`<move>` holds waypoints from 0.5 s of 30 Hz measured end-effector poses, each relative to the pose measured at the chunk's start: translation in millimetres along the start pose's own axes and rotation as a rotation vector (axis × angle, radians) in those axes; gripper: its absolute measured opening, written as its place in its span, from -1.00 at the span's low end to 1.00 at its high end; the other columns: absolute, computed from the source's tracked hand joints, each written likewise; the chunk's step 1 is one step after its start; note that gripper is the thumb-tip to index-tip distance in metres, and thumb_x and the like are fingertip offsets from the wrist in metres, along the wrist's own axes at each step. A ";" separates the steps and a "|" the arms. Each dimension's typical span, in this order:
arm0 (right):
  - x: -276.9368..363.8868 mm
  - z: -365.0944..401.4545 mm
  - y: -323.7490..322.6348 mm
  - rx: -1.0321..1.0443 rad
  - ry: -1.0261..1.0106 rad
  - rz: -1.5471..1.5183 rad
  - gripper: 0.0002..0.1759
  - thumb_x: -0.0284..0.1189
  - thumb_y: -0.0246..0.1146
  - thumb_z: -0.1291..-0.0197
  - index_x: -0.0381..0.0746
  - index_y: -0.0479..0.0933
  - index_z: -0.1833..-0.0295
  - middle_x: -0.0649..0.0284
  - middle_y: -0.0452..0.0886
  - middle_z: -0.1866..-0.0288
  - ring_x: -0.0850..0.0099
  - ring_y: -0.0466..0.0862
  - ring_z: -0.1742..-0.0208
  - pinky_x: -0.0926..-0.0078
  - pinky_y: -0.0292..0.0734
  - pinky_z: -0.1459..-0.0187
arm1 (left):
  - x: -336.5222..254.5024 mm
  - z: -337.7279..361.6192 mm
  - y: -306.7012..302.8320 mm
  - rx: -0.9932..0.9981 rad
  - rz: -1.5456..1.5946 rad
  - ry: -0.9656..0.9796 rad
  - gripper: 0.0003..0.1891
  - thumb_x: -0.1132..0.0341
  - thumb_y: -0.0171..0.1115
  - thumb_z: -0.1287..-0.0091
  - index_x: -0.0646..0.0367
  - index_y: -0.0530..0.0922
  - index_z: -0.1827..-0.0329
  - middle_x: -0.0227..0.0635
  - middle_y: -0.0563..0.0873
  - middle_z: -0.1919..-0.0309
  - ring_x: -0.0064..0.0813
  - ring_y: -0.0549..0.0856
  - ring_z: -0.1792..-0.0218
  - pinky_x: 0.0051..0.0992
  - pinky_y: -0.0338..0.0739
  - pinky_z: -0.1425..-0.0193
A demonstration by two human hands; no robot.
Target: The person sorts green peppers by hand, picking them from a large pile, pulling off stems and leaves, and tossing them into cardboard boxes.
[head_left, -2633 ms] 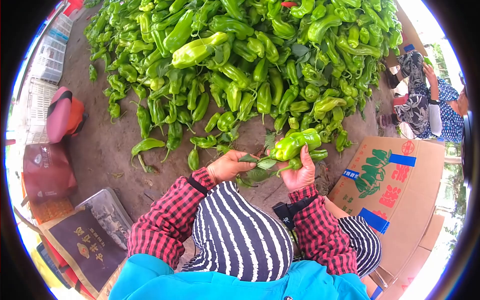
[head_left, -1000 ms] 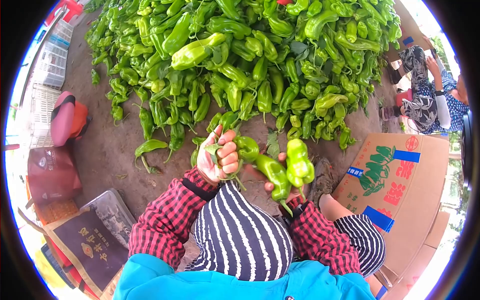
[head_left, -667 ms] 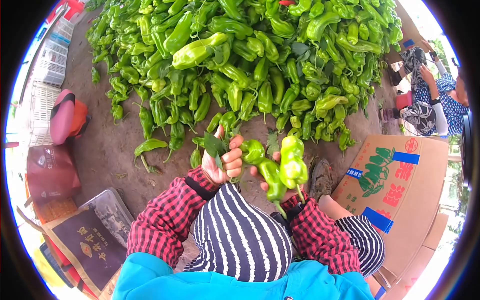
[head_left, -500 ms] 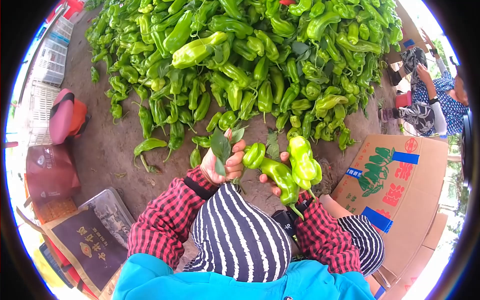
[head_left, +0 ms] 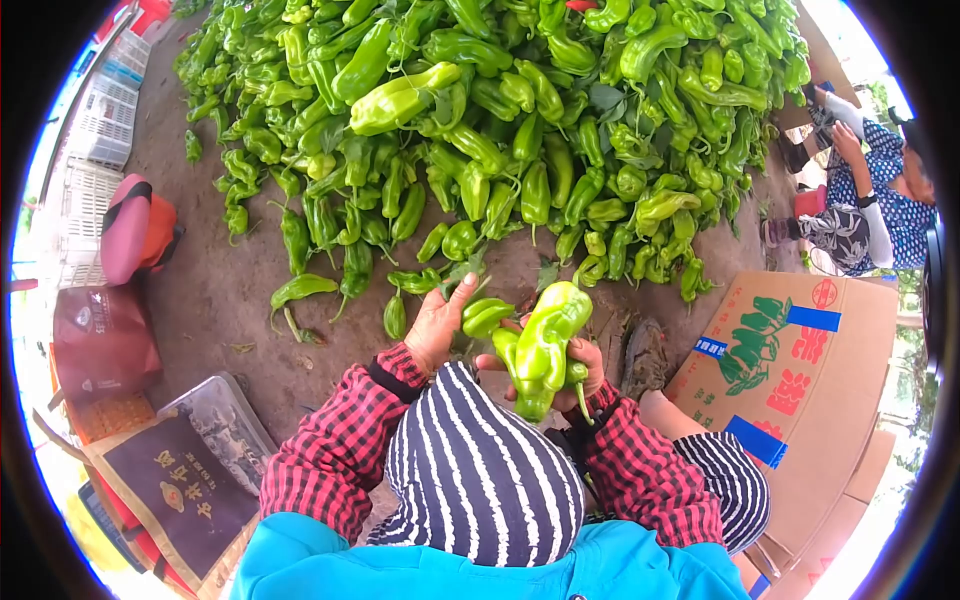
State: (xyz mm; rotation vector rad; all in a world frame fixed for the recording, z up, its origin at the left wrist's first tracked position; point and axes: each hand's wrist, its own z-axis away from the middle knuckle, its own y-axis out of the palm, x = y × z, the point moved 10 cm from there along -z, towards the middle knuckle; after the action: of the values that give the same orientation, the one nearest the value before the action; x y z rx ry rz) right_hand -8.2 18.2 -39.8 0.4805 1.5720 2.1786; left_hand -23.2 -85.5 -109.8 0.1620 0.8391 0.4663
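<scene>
The big heap of green peppers [head_left: 500,120] covers the far side of the dirt ground [head_left: 200,300], with the cardboard box [head_left: 800,370] at our right. The risk, we'd judge, is an overfull grip: our right hand [head_left: 585,365] is clamped around a bunch of peppers [head_left: 540,345], so one could slide out and bruise in the dirt. The bunch stands up out of that palm, at the heap's near edge. Our left hand [head_left: 435,325] is just beside it, thumb raised, touching a smaller pepper [head_left: 483,315] — whether its fingers close on it we cannot tell.
</scene>
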 end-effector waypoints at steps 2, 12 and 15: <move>0.2 -4.1 -8.2 -0.027 -0.020 -0.012 -0.27 -0.19 0.28 0.03 -0.29 0.23 -0.23 -0.01 0.28 -0.24 -0.19 0.23 -0.25 -0.03 0.49 0.03 | 4.9 -17.2 4.3 0.086 0.083 0.097 -0.60 0.07 0.16 -0.26 0.26 0.43 0.07 -0.37 0.58 0.24 -0.64 0.53 0.27 -0.57 0.46 0.20; -0.7 -10.4 -11.1 0.093 -0.021 -0.142 -0.33 -0.19 0.25 0.02 -0.27 0.29 -0.19 -0.08 0.35 -0.17 -0.29 0.12 -0.28 -0.11 0.49 0.05 | 1.6 -16.2 3.7 -0.050 0.208 0.014 -0.68 0.11 0.21 -0.24 0.22 0.52 0.18 -0.50 0.57 0.41 -0.68 0.50 0.44 -0.59 0.44 0.35; -4.7 -15.4 -21.0 0.029 -0.006 -0.148 -0.33 -0.20 0.25 0.03 -0.30 0.29 -0.18 -0.06 0.40 -0.12 -0.29 0.13 -0.27 -0.07 0.51 0.07 | -11.7 -21.0 0.9 -0.040 -0.025 0.227 -0.72 0.12 0.17 -0.27 0.19 0.52 0.22 -0.53 0.56 0.40 -0.73 0.47 0.38 -0.62 0.42 0.33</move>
State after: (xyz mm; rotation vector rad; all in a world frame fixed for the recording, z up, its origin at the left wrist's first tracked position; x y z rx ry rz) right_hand -9.2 9.3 -64.7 0.3671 1.5852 2.0445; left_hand -45.8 -91.0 -115.5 0.0615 1.0525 0.4834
